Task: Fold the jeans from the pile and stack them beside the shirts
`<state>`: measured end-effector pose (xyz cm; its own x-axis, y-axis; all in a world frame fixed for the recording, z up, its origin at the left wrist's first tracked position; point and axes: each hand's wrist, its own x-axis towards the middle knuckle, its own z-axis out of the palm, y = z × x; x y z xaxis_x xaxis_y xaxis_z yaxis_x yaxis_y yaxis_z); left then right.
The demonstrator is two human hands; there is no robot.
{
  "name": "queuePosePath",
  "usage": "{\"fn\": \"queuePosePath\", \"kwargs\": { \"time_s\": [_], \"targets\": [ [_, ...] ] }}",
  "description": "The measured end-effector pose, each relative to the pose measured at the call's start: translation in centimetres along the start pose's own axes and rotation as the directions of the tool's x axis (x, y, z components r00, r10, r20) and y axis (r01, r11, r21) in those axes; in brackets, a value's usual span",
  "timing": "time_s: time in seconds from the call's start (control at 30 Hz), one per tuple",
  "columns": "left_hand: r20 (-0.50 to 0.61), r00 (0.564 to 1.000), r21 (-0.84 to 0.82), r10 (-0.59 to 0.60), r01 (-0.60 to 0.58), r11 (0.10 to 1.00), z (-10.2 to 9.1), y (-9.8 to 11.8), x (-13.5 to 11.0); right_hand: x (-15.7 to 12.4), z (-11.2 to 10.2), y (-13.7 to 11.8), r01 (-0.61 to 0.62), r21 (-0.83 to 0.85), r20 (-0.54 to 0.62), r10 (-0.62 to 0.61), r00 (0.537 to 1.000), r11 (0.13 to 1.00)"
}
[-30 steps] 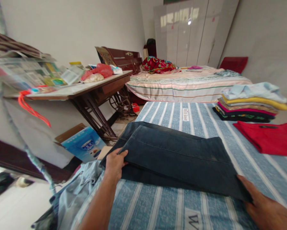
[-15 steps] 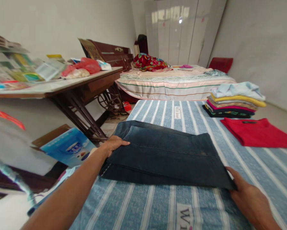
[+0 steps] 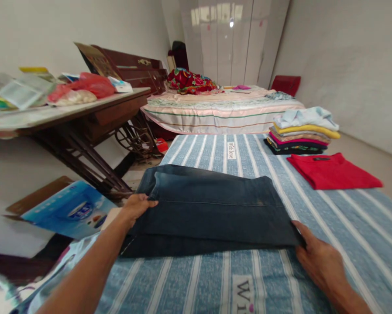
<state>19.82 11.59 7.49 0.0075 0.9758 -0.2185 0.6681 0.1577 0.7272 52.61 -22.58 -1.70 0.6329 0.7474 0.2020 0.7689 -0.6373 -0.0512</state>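
Observation:
A pair of dark blue jeans point(image 3: 209, 213), folded into a wide strip, lies across the blue striped bedsheet point(image 3: 212, 279). My left hand point(image 3: 139, 207) grips its left end, thumb on top of the cloth and the other fingers largely hidden. At the near right corner my right hand point(image 3: 317, 253) pinches the edge of the denim, thumb above and fingers beneath. To the right of the jeans lies a folded red shirt point(image 3: 336, 172). Behind that shirt stands a stack of folded clothes point(image 3: 300, 135), with a pale blue garment on top.
At the left stands an old sewing machine table point(image 3: 117, 107) holding a red plastic bag point(image 3: 96, 85) and boxes. Below it leans a blue carton point(image 3: 71, 209). A second bed point(image 3: 222, 115) with a red floral bundle point(image 3: 191, 80) is at the back, before a tall wardrobe point(image 3: 227, 48).
The view has turned slightly to the right, so everything appears shifted left. Both hands keep hold of the jeans, whose folded shape looks nearly the same.

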Motion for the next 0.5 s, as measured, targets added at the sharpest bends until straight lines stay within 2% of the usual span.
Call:
{"fn": "queuePosePath", "kwargs": {
  "time_s": [0.07, 0.13, 0.27, 0.4, 0.47, 0.5],
  "targets": [
    [0.029, 0.999, 0.046, -0.025, 0.024, 0.999, 0.4, -0.9, 0.5, 0.1, -0.2, -0.6, -0.040, 0.007, 0.039, 0.039, 0.998, 0.999],
    [0.050, 0.998, 0.063, -0.049, 0.046, 0.997, 0.5, -0.9, 0.8, 0.3, -0.5, -1.0, -0.100, 0.045, 0.089, 0.096, 0.991, 0.994],
    [0.082, 0.992, -0.074, -0.093, 0.099, 0.992, 0.1, 0.5, 0.4, 1.1, -1.0, -1.4, -0.176, 0.082, 0.169, 0.160, 0.973, 0.981],
    [0.129, 0.990, -0.228, -0.060, 0.089, 0.970, -1.8, 4.5, -0.5, 1.3, -1.1, -1.1, -0.120, -0.007, 0.152, 0.120, 0.981, 0.993],
    [0.117, 0.993, -0.360, 0.020, 0.024, 0.932, -3.1, 7.3, -0.8, 1.2, -0.9, -0.7, -0.096, -0.024, 0.136, 0.098, 0.986, 0.995],
    [0.058, 0.996, -0.402, 0.067, -0.038, 0.915, -3.7, 8.4, -0.9, 1.0, -0.7, -0.5, -0.084, -0.026, 0.129, 0.087, 0.988, 0.996]
  ]
}}
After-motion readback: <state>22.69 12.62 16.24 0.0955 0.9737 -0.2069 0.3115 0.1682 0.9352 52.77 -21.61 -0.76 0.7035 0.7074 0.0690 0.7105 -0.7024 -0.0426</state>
